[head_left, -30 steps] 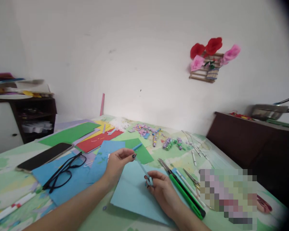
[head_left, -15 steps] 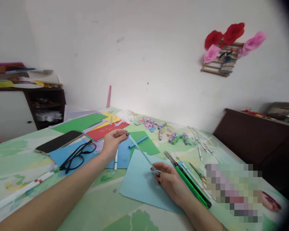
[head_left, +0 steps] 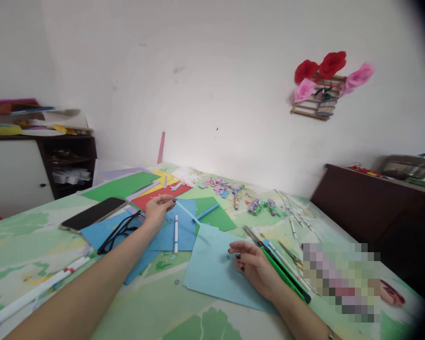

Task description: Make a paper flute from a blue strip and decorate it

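Note:
Between its fingertips my left hand [head_left: 159, 211] pinches one end of a narrow light blue paper strip [head_left: 188, 210], which slants down to the right over the blue and green sheets. My right hand [head_left: 252, 265] hovers above a light blue sheet [head_left: 212, 269], thumb and fingers curled close together; a tiny blue bit [head_left: 228, 257] shows at its fingertips, too small to make out. A rolled blue paper [head_left: 206, 212] lies on the green sheet [head_left: 221, 219]. Just right of my right hand is a green cutter [head_left: 283, 271].
Black glasses [head_left: 118, 231] and a phone [head_left: 94, 213] lie at the left, with a white marker [head_left: 176, 233] nearer the middle. Scissors [head_left: 290, 255] rest at the right. Curled paper pieces [head_left: 262, 206] and white cotton swab-like sticks [head_left: 293, 227] lie further back.
The strip's lower end has come away from my right hand. My left hand has moved left with the strip, and the view has shifted slightly.

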A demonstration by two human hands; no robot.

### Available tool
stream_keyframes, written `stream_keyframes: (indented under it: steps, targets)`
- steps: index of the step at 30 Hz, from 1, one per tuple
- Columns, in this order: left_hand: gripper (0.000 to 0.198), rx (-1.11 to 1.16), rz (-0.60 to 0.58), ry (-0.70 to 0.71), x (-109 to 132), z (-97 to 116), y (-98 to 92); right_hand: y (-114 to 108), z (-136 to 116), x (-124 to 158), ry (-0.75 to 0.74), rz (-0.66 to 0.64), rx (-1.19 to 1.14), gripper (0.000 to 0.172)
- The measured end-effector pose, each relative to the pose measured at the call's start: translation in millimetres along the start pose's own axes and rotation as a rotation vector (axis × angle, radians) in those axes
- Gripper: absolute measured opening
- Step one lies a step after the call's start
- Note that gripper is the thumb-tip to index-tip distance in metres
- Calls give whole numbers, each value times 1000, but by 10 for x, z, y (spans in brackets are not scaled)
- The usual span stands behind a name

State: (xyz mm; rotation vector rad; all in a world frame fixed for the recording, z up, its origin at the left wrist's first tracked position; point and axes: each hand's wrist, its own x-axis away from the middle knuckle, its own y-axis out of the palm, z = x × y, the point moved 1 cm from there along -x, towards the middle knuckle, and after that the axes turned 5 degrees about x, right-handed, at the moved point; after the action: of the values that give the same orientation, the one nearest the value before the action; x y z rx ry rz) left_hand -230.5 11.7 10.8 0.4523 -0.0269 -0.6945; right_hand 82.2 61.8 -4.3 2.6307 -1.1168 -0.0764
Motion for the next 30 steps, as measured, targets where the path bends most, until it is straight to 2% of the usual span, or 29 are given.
stream_keyframes:
  steps: [7,13,15,17,22,26,30]
  targets:
    - [28,-20,-80,-45,27,-5,33,-4,7,-4,-31,6,15,22]
    - [18,-22,-193,-60,196,25,205,16,23,-13,-43,42,50,19]
    - [16,-16,-252,-58,310,39,312,29,27,-11,-55,63,71,20]
    - [22,-15,-328,-60,466,40,444,59,31,-2,-78,94,98,23]
    - [23,-70,-539,-84,947,-31,752,204,58,38,-170,155,209,34]
    - [20,-130,-663,-91,1210,-110,843,285,98,68,-221,163,299,32]
    - [20,-206,-730,-54,1289,-165,852,245,124,77,-255,210,350,24]
